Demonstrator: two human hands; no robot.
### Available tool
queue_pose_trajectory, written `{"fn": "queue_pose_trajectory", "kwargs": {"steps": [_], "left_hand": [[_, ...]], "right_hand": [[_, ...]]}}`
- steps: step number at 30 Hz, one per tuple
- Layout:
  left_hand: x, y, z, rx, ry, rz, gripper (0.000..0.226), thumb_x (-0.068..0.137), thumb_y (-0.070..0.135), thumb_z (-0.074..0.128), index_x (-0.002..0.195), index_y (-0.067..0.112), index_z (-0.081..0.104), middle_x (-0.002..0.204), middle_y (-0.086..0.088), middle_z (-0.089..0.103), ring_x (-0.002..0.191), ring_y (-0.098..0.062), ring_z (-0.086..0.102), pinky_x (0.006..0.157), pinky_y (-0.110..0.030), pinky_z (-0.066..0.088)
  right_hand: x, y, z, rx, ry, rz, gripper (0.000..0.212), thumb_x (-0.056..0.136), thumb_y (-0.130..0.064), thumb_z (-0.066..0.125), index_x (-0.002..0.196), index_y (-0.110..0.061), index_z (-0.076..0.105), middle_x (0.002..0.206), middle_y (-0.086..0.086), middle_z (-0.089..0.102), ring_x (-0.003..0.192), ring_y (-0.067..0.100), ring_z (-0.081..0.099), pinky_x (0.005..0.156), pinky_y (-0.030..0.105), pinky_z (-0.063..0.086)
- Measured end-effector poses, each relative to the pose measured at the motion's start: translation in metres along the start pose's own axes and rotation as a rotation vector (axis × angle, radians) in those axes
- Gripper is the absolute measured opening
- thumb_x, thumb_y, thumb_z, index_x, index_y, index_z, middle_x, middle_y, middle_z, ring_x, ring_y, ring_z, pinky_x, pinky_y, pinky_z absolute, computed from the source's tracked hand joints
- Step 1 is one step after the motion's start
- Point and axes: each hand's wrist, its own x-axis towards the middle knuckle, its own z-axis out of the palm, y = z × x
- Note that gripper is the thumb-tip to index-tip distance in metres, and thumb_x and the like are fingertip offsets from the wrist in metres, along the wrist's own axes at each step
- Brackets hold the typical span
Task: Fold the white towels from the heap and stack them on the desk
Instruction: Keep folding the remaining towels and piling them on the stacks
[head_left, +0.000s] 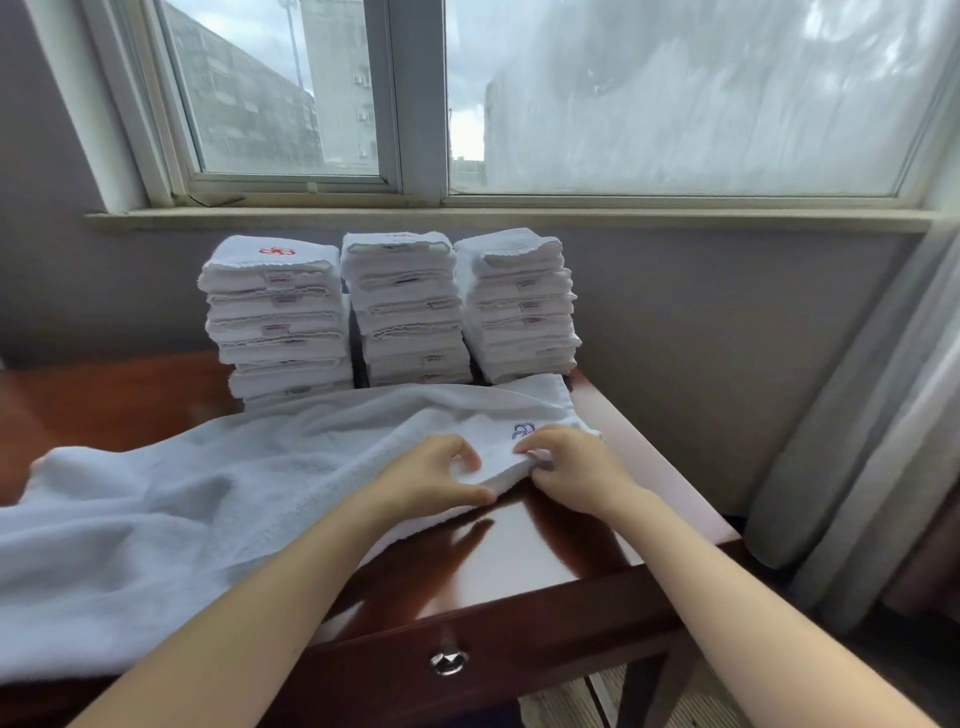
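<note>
A long white towel (218, 499) lies spread across the dark wooden desk (524, 551), with a blue logo near its right end. My left hand (434, 478) and my right hand (576, 470) both pinch the towel's near right edge, fingers on top and thumbs under it. Three stacks of folded white towels stand at the back against the wall: the left stack (278, 322) with a red logo on top, the middle stack (408, 309) and the right stack (519, 306).
The desk has a drawer with a metal knob (449, 661) at its front. A window sill (509, 218) runs above the stacks. A grey curtain (878, 415) hangs at the right. The towel's left end droops over the desk's left front edge.
</note>
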Motion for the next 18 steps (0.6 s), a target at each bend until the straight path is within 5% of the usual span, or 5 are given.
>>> {"fn": "queue_pose_trajectory", "kwargs": {"steps": [5,11,13,16,18], "left_hand": [[-0.008,0.011,-0.008,0.157,0.073,0.030,0.010,0.081,0.026,0.064,0.084,0.035,0.065,0.097,0.015,0.067,0.099,-0.008,0.061,0.089,-0.033,0.051],[-0.014,0.036,-0.003,-0.099,0.029,0.037,0.007,0.097,0.034,0.055,0.098,0.027,0.056,0.102,0.003,0.066,0.090,-0.014,0.059,0.084,-0.032,0.047],[-0.016,0.049,0.002,-0.188,-0.117,0.055,0.015,0.101,0.037,0.050,0.098,0.024,0.056,0.098,-0.001,0.065,0.084,-0.015,0.057,0.081,-0.031,0.047],[-0.020,0.063,0.001,-0.380,-0.366,0.009,0.042,0.104,0.049,0.034,0.091,0.018,0.059,0.092,-0.007,0.075,0.078,-0.014,0.069,0.073,-0.027,0.053],[-0.019,0.063,-0.003,-0.406,-0.330,0.005,0.042,0.105,0.044,0.035,0.092,0.014,0.061,0.090,-0.009,0.077,0.080,-0.020,0.074,0.075,-0.033,0.058]], "right_hand": [[0.002,-0.001,-0.006,0.073,0.011,0.078,0.033,0.083,-0.012,0.053,0.103,-0.027,0.074,0.112,-0.007,0.070,0.110,0.017,0.061,0.100,0.039,0.045],[-0.010,-0.012,-0.030,-0.042,0.331,0.103,0.019,0.086,-0.020,0.049,0.073,-0.019,0.062,0.078,0.002,0.064,0.081,0.029,0.058,0.061,0.032,0.037],[-0.013,-0.014,-0.052,-0.140,0.242,0.148,0.025,0.086,-0.023,0.044,0.065,-0.013,0.053,0.067,0.000,0.056,0.071,0.029,0.058,0.055,0.030,0.031],[-0.022,-0.024,-0.087,-0.227,-0.141,0.316,0.033,0.088,-0.038,0.034,0.074,-0.019,0.058,0.050,-0.004,0.061,0.040,0.016,0.060,0.052,0.023,0.037],[-0.023,-0.029,-0.094,-0.275,-0.280,0.319,0.036,0.090,-0.040,0.032,0.082,-0.020,0.061,0.049,-0.006,0.065,0.035,0.010,0.059,0.051,0.022,0.043]]}}
